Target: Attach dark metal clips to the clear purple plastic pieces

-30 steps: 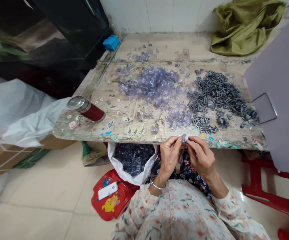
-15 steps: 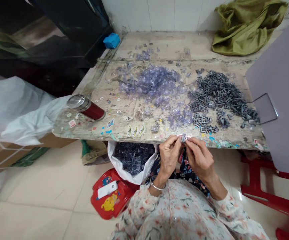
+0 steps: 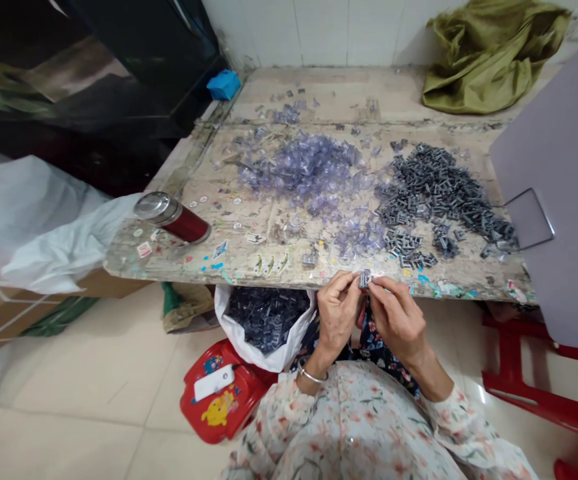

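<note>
At the table's front edge, my left hand (image 3: 337,312) and my right hand (image 3: 399,315) pinch one small grey plastic part (image 3: 365,279) between their fingertips. Something clear seems to sit against the part, but the fingers cover much of it. Beyond my hands lies a heap of clear, purplish plastic pieces (image 3: 313,163). To its right spreads a pile of dark grey plastic parts (image 3: 436,180). A single grey part in a clear piece (image 3: 310,257) rests on the table left of my hands.
A red flask (image 3: 183,223) stands at the table's left. Below the edge, a white sack (image 3: 223,313) holds many dark parts, beside a red stool (image 3: 209,420) with a white power bank (image 3: 213,382). An olive cloth bag (image 3: 489,67) lies at the back right, near a grey panel (image 3: 559,173).
My hands stay together around the small grey part. The right fingertips have shifted slightly left, and the view has moved a little; the piles look the same.
</note>
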A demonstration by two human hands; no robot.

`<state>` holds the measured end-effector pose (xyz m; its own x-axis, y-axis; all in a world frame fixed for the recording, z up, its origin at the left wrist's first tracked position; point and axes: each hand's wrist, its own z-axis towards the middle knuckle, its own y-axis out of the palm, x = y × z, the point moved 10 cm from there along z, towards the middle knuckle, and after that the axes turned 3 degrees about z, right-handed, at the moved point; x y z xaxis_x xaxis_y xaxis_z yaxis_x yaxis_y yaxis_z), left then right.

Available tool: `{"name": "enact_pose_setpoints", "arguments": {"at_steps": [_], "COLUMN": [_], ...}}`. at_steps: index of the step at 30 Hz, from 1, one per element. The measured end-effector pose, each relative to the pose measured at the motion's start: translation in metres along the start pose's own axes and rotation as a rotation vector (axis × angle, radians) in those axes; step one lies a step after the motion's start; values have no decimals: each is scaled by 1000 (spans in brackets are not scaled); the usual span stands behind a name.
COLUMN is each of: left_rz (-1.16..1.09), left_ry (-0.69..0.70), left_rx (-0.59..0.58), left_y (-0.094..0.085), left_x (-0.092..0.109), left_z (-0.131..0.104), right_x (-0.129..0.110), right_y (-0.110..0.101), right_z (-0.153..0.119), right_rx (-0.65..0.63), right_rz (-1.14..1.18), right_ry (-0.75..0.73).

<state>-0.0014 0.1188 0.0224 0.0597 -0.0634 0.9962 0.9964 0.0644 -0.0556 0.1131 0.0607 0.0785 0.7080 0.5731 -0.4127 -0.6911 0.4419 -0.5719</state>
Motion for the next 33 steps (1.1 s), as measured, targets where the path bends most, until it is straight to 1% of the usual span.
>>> {"name": "enact_pose_setpoints", "arguments": {"at_steps": [9, 15, 21, 26, 30, 33], "left_rz": [2, -106, -99, -151, -244, -371], "left_ry": [-12, -44, -11, -69, -114, -172], "left_rx": [17, 5, 47, 81, 68, 42], "left_y": [-4, -6, -16, -19, -17, -12], "left_x": [4, 7, 22, 22, 17, 14], "left_z": [5, 11, 15, 15, 15, 16], "right_x": [-3, -7, -15, -18, -19, -20], "right_y": [1, 3, 1, 5, 6, 4], "right_z": [9, 18, 27, 28, 30, 33], "right_rx": [-2, -12, 34, 57, 79, 86], "right_rz": [-7, -7, -32, -53, -56, -42], "right_ry": [-17, -61, -124, -168, -181, -168]}}
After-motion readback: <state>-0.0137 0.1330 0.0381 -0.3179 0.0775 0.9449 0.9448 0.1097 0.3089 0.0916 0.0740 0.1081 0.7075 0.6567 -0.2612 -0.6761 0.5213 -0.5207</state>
